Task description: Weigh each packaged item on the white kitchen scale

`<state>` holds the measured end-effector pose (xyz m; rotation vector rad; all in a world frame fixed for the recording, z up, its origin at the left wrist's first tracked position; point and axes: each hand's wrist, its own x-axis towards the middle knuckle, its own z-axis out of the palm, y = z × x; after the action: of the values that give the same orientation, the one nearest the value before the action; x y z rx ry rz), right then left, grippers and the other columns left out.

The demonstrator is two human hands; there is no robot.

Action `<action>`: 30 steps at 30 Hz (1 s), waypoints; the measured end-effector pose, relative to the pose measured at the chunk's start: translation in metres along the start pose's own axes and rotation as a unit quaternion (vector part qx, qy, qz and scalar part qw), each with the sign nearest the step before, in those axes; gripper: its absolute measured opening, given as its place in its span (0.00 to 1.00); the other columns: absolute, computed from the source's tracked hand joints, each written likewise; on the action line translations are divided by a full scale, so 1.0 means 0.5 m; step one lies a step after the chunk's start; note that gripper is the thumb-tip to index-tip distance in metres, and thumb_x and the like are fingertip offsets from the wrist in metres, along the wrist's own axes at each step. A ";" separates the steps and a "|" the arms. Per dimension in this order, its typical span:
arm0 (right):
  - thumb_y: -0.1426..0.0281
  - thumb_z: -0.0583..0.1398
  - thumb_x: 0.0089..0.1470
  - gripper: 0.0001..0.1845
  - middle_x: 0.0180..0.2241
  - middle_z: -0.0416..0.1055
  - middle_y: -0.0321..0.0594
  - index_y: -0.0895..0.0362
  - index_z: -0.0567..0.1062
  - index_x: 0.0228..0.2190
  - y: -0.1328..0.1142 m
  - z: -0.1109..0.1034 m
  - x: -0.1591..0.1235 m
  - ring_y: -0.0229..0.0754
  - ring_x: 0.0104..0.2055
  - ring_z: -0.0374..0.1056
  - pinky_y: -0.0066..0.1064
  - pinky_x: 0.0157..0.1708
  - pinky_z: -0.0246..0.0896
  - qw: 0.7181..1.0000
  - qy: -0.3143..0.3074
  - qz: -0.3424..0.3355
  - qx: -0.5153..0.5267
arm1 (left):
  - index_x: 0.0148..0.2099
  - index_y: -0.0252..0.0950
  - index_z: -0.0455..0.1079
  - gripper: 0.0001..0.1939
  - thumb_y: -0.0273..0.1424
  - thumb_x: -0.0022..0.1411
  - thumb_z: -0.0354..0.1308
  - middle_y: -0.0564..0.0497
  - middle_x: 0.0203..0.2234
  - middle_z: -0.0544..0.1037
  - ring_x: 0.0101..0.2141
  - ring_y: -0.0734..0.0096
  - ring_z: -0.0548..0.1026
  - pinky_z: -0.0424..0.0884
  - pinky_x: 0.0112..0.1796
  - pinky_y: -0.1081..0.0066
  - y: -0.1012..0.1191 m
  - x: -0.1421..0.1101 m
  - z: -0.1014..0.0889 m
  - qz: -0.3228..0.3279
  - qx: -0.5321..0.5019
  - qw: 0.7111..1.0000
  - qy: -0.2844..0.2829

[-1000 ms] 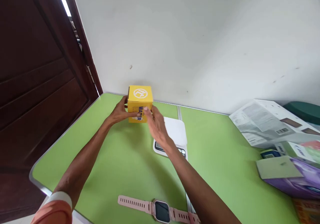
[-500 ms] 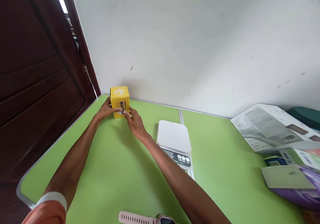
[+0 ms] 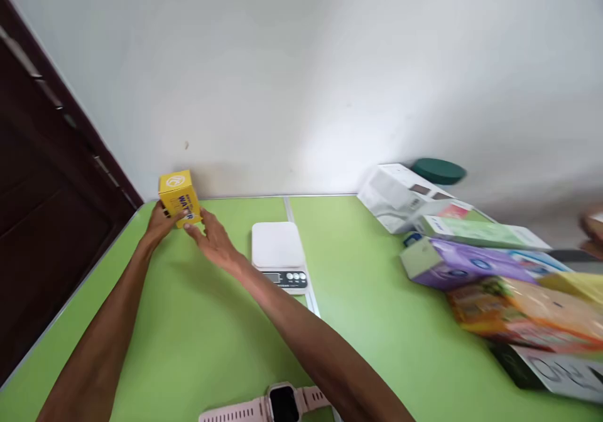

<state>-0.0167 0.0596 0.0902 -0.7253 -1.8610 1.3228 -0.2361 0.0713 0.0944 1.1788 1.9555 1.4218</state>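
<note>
A small yellow box [image 3: 181, 205] with "WATER" printed on its front stands at the table's far left corner, near the wall. My left hand [image 3: 161, 223] is around its left side, the thumb across the lower front. At the lower right my right hand [image 3: 211, 237] has its fingers along the box's side and its thumb at the bottom front edge. A white kitchen scale [image 3: 277, 246] with a bare plate lies to the right of my right hand. Near the front edge, beside my right forearm, is a smartwatch [image 3: 284, 403] with a pink strap.
Along the right side lie a white carton [image 3: 400, 199], a dark green lid-like object [image 3: 438, 171], a green-white box [image 3: 475, 230], a purple pack [image 3: 475, 265] and an orange pack [image 3: 527, 315]. Another person's blurred hand [image 3: 594, 230] shows at the right edge. A dark door [image 3: 47, 221] stands left.
The view has swung right, bringing more packages and another person's hand into sight. Both my hands remain at the yellow box; my right hand's fingers look slightly looser.
</note>
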 end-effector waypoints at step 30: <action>0.60 0.59 0.75 0.20 0.56 0.78 0.54 0.53 0.75 0.61 0.080 -0.557 -0.748 0.58 0.58 0.75 0.56 0.56 0.75 0.668 0.615 -0.048 -0.416 | 0.66 0.36 0.67 0.45 0.38 0.50 0.81 0.31 0.66 0.74 0.66 0.35 0.73 0.67 0.67 0.42 0.322 -0.505 0.882 0.237 -0.011 0.859 -0.454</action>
<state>0.4274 -0.0705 0.0208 -1.4438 -1.1295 -0.3439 0.2932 0.1144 0.0490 1.9417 1.0137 0.7832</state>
